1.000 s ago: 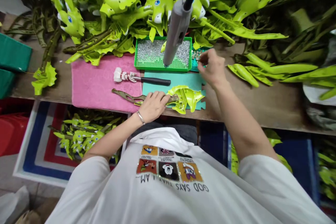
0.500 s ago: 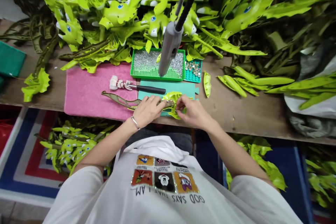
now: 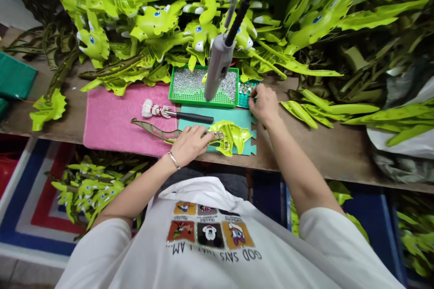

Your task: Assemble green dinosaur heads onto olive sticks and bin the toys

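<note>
My left hand (image 3: 190, 142) lies palm down at the near edge of the bench, fingers stretched flat over the spot where a thin olive-brown plastic strip (image 3: 152, 128) meets the lime-green toy shell (image 3: 233, 134). It is pressing on them, not gripping. The shell is glossy moulded plastic, hollow side up, with a spiky outline, and it rests on a smooth teal mat (image 3: 237, 116) with notched edges. The strip runs left from it onto a fuzzy pink towel (image 3: 111, 117).

My right hand (image 3: 262, 104) is well apart from the left, farther off and to the right. Its fingertips are drawn together over a small teal tray (image 3: 244, 98) of round metal bits. I cannot tell whether they have anything pinched.

Just left of that tray sits a green mesh-walled tray (image 3: 176, 95) filled with tiny silvery screws. A grey, tube-shaped power driver (image 3: 217, 70) hangs over it on a black cable. A tool (image 3: 179, 113) with a black handle and a white wrapped head lies between the screw tray and my left hand.

Along the far side of the wooden bench (image 3: 322, 144) is a heap of shiny green dinosaur parts (image 3: 162, 18), some with blue eyes and white horns.
</note>
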The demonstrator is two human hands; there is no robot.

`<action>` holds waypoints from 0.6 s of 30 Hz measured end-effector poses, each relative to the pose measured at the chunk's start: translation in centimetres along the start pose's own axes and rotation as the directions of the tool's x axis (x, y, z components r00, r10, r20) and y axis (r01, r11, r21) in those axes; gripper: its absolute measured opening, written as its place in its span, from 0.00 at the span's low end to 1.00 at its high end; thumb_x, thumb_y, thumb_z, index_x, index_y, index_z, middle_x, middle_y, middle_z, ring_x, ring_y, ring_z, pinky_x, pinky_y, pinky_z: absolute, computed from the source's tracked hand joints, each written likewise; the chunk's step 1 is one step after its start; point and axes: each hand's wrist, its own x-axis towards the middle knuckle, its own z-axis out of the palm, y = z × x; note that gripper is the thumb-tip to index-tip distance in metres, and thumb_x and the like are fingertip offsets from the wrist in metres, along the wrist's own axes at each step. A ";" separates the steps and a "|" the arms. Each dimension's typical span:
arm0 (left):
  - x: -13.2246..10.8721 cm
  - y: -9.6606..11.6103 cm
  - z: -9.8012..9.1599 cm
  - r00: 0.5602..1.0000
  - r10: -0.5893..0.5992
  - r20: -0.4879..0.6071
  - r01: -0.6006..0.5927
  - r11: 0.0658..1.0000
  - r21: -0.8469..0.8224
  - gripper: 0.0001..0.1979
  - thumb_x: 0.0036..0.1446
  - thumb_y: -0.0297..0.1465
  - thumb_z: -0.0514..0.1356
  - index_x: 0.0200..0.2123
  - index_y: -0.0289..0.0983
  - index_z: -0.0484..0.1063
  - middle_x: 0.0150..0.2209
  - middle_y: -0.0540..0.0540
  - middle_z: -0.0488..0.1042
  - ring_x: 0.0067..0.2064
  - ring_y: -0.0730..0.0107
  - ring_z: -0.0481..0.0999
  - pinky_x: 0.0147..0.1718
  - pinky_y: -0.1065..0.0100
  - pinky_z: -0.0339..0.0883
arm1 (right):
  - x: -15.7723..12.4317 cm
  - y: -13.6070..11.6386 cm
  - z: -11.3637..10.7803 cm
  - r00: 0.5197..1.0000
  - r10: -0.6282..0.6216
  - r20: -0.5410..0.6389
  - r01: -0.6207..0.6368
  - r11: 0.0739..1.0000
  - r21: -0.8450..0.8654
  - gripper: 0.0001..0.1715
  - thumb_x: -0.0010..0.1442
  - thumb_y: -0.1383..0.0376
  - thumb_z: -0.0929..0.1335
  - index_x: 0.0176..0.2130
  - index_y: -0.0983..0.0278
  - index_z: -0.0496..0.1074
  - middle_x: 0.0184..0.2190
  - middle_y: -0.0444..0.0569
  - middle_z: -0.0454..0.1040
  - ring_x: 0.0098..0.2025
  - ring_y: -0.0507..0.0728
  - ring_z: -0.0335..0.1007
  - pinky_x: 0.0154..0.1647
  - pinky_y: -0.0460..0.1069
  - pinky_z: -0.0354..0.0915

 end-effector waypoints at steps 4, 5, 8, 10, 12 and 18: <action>0.0 0.0 0.1 1.000 -0.008 -0.003 0.008 1.000 -0.013 0.16 0.64 0.30 0.60 0.55 0.38 0.68 0.44 0.43 0.75 0.45 0.59 0.72 0.38 0.63 0.57 | -0.6 -0.9 -1.4 1.000 0.024 0.014 -0.026 0.990 0.135 0.12 0.53 0.67 0.67 0.40 0.60 0.67 0.32 0.53 0.74 0.40 0.66 0.72 0.45 0.64 0.69; 0.0 0.0 0.2 1.000 -0.012 -0.003 0.012 1.000 -0.020 0.15 0.64 0.29 0.60 0.54 0.38 0.68 0.44 0.43 0.74 0.45 0.59 0.72 0.38 0.63 0.57 | -1.3 -1.6 -2.2 0.999 0.025 0.031 -0.032 0.974 0.224 0.13 0.54 0.65 0.68 0.41 0.60 0.66 0.32 0.51 0.74 0.38 0.64 0.73 0.43 0.61 0.70; 0.0 0.0 0.2 1.000 -0.012 0.004 0.012 0.999 -0.042 0.15 0.64 0.28 0.60 0.54 0.38 0.68 0.44 0.43 0.74 0.45 0.59 0.71 0.38 0.63 0.56 | -4.5 -4.8 -5.0 0.985 -0.018 0.174 -0.074 0.859 0.507 0.15 0.53 0.60 0.71 0.39 0.58 0.65 0.30 0.45 0.76 0.32 0.57 0.73 0.34 0.54 0.71; 0.0 -0.1 0.2 1.000 -0.008 0.007 0.009 0.999 -0.050 0.16 0.64 0.29 0.60 0.55 0.38 0.68 0.44 0.42 0.74 0.45 0.59 0.71 0.38 0.63 0.57 | -7.1 -7.3 -6.5 0.947 -0.087 0.310 -0.129 0.779 0.614 0.16 0.52 0.58 0.72 0.35 0.58 0.63 0.29 0.44 0.76 0.29 0.54 0.72 0.31 0.51 0.70; 0.0 0.0 0.2 1.000 -0.007 0.010 0.008 0.999 -0.054 0.16 0.64 0.29 0.60 0.55 0.38 0.68 0.44 0.42 0.74 0.45 0.58 0.71 0.39 0.62 0.57 | -9.4 -9.3 -7.3 0.912 -0.122 0.392 -0.173 0.751 0.637 0.16 0.51 0.59 0.72 0.33 0.58 0.62 0.28 0.43 0.77 0.26 0.53 0.71 0.30 0.50 0.69; -0.1 0.1 0.5 1.000 -0.021 0.008 0.021 0.997 -0.079 0.17 0.63 0.29 0.60 0.55 0.38 0.68 0.44 0.42 0.74 0.46 0.58 0.71 0.39 0.62 0.58 | -11.8 -10.9 -6.8 0.894 -0.067 0.443 -0.183 0.848 0.497 0.13 0.49 0.66 0.70 0.32 0.57 0.61 0.27 0.43 0.77 0.24 0.53 0.70 0.28 0.49 0.66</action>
